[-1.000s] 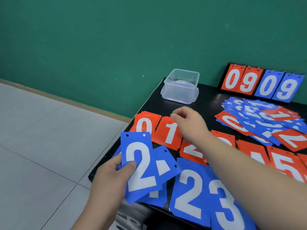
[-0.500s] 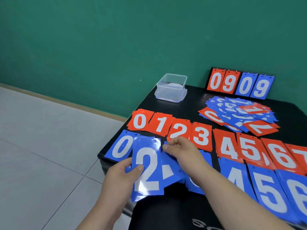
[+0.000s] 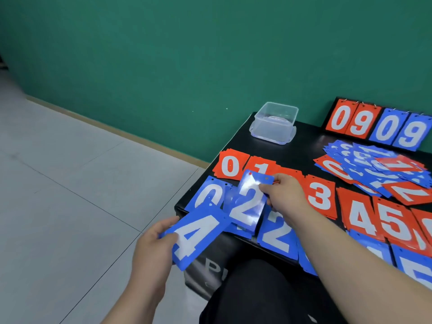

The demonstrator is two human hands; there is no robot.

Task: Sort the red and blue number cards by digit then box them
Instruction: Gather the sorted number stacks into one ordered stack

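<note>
The blue 2 card [image 3: 249, 202] sits just below the centre of the frame, tilted up off the table [image 3: 306, 143] with glare across its face. My right hand [image 3: 284, 195] pinches it by its upper right corner, thumb and fingertips closed on the edge near the punched holes. That grip lets me lay it flat without covering the digit. It hangs above the near row, between the blue 0 pile [image 3: 207, 195] to its left and the blue 2 pile [image 3: 277, 232] just below and right of it. I judge that the 2 pile is where it belongs. What lies directly under the card I cannot tell.

My left hand [image 3: 154, 244], lower left of centre, grips a blue 4 card [image 3: 196, 237] out past the table's edge, thumb on the face and fingers curled behind. I hold it there as stock to be placed, digit up so I can read it. Whether more cards sit behind it is hidden.

The rows explain the rest. Red piles run along the far row: red 0 [image 3: 230, 166], red 1 [image 3: 261, 167] partly behind my right hand, then red 3 [image 3: 320, 198], red 4 [image 3: 361, 217] and red 5 [image 3: 395, 223] toward the right edge. The blues lie in front of them, so each digit pairs up by colour. An unsorted heap [image 3: 374, 167] of mixed cards lies at the right, above the red row, so sorting looks well short of done. The clear box [image 3: 274, 122] stands with no lid on it at the table's far corner, upper middle, out of the way until boxing. A scoreboard [image 3: 378, 127] reading 0909 stands at the upper right before the green wall [image 3: 163, 66].
</note>
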